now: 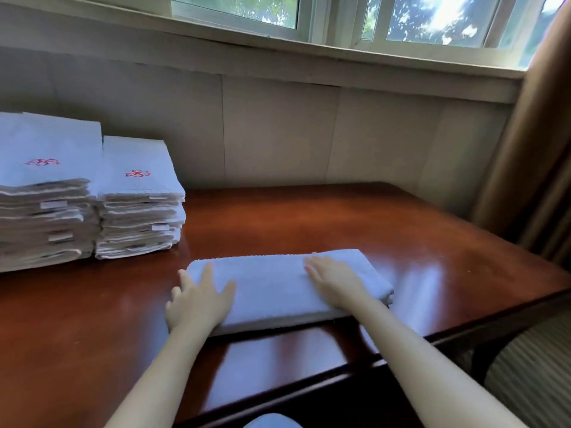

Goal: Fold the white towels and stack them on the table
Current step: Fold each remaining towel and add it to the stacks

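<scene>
A folded white towel (272, 288) lies flat on the red-brown wooden table (340, 220), near its front edge. My left hand (200, 299) rests flat on the towel's left end with its fingers spread, some of them over the towel's edge. My right hand (335, 281) presses flat on the right part of the towel, fingers straight and together. Two stacks of folded white towels with red embroidered logos stand at the table's left: a taller stack (43, 193) at the far left and a lower stack (140, 199) beside it.
A panelled wall and a window sill (278, 47) rise right behind the table. A brown curtain (531, 168) hangs at the right. A chair with striped upholstery (531, 366) stands by the table's right front corner. Something pale (272, 421) shows at the bottom edge.
</scene>
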The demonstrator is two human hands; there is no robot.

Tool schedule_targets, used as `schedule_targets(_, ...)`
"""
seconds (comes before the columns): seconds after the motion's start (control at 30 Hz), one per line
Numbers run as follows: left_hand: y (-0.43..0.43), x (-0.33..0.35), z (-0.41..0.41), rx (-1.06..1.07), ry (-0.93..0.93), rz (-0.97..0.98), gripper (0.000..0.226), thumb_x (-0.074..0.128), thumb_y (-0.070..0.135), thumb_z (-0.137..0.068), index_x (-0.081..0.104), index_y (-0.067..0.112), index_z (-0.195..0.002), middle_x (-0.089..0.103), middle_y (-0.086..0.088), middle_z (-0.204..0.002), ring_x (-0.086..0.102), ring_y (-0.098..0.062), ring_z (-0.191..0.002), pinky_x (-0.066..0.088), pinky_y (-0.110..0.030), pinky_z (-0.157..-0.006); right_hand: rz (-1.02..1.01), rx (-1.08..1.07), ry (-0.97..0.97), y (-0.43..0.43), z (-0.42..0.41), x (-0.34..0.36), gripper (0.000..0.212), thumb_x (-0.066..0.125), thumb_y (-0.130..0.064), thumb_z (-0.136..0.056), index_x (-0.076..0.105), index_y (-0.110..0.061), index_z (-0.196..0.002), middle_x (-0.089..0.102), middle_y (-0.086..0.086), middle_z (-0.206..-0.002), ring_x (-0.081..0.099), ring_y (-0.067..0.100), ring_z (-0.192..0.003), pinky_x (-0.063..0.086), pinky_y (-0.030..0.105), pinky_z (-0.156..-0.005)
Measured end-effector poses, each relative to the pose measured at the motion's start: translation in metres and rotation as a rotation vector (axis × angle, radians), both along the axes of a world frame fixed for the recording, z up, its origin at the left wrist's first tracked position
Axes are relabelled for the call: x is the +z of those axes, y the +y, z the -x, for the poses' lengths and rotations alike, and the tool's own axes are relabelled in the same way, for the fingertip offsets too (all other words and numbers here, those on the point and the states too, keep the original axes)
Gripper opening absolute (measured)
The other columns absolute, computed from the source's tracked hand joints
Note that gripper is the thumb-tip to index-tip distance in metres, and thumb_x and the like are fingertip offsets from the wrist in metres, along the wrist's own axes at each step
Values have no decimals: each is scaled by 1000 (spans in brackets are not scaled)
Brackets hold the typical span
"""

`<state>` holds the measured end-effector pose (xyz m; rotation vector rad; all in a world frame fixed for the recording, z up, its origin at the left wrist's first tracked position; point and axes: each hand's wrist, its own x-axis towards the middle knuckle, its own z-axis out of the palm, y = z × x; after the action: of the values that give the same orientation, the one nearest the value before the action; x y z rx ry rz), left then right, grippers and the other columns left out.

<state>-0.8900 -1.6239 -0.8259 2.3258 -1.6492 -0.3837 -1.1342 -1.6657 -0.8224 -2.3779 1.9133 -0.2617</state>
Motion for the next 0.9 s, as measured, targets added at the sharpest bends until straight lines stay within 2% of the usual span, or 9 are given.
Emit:
schedule_targets(0.13,-9,9,-24,67,318,37,86,60,50,-84,19,9,-147,42,-17,-140,43,-35,-127,36,-37,-100,-54,-110,-52,-1,43,-1,43,22,-30,-105,43,-15,-139,37,1,-151,28,17,-140,18,38,-115)
schedule_targets(0.3,2,19,-38,80,901,-128,65,69,34,-83,40,3,-132,61,-10,-102,60,-19,-74,45,-26,-54,158,-104,26,18,3,10,29,33,-20,-101,59,-11,-108,61,10,-121,53,28,-115,36,38,-96)
schedule_targets(0.4,5,25,-31,46,1122,-10,39,64,21,-87,57,-2,-118,66,-14,-91,60,-24,-74,44,-25,-63,199,201,-176,48,-48,3,53,47,-43,-96,44,-15,-140,48,7,-142,39,23,-133,23,32,-111)
schedule_targets(0.47,8,33,-25,39,1298,100,35,63,15,-88,58,-7,-116,66,-22,-96,60,-30,-83,45,-35,-73,117,312,-117,63,-80,-2,82,51,-60,-84,21,-24,-151,34,1,-152,28,22,-139,21,36,-114)
schedule_targets(0.57,13,46,-19,7,1494,200,32,61,18,-90,58,-4,-114,69,-22,-99,66,-29,-77,55,-35,-71,212,210,-166,64,-106,7,78,57,-36,-85,17,-28,-151,45,0,-142,45,26,-125,38,36,-96)
schedule_targets(0.67,16,60,-20,-45,1641,276,35,56,32,-93,54,12,-121,68,-2,-85,64,-9,-62,48,-19,-49,250,36,-544,53,-115,37,38,47,-22,-93,47,-27,-131,66,2,-114,58,30,-103,42,33,-74)
schedule_targets(0.73,10,60,-26,-96,1488,380,56,60,33,-90,37,19,-140,62,-1,-109,61,-11,-90,47,-25,-71,147,-71,-1026,48,-116,66,15,49,-21,-96,59,-22,-106,69,-1,-98,63,23,-94,45,27,-69)
schedule_targets(0.8,6,62,-38,-217,1224,427,74,66,36,-84,27,27,-146,47,-1,-131,46,-13,-122,36,-31,-98,-84,-129,-1625,35,-105,95,17,52,-20,-95,64,-12,-105,72,4,-89,69,21,-81,52,24,-62)
schedule_targets(0.9,8,64,-63,-583,1039,144,75,79,53,-68,52,24,-131,56,6,-131,53,-10,-121,42,-30,-101,-204,-177,-1964,18,-79,117,34,52,-34,-96,61,-6,-114,71,11,-94,71,21,-68,55,26,-51)
